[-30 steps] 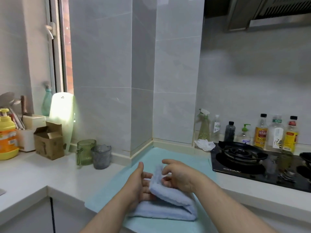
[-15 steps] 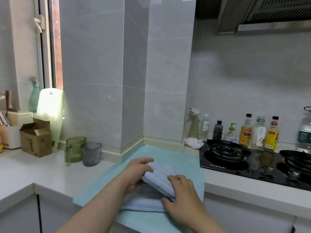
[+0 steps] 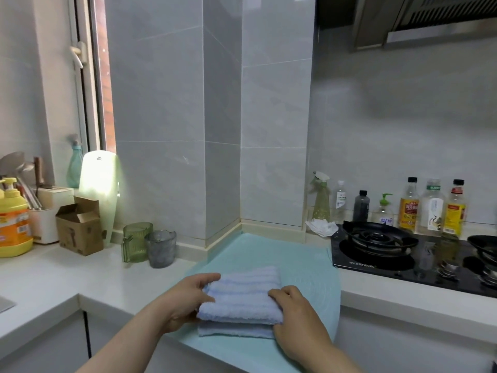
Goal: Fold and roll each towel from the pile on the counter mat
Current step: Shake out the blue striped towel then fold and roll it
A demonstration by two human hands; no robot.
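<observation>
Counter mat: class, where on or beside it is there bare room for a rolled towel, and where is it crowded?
Bare: the mat behind the towel up to the wall corner, its strip between towel and stove, and white counter before the green cup and grey cup. Crowded: around the cardboard box; bottles behind the stove.

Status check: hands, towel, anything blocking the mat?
Both engaged: left hand grips the towel at its left edge, right hand at its right. Towel folded flat on the mat, not yet rolled. Path clear: green mug, grey cup off the mat.
</observation>
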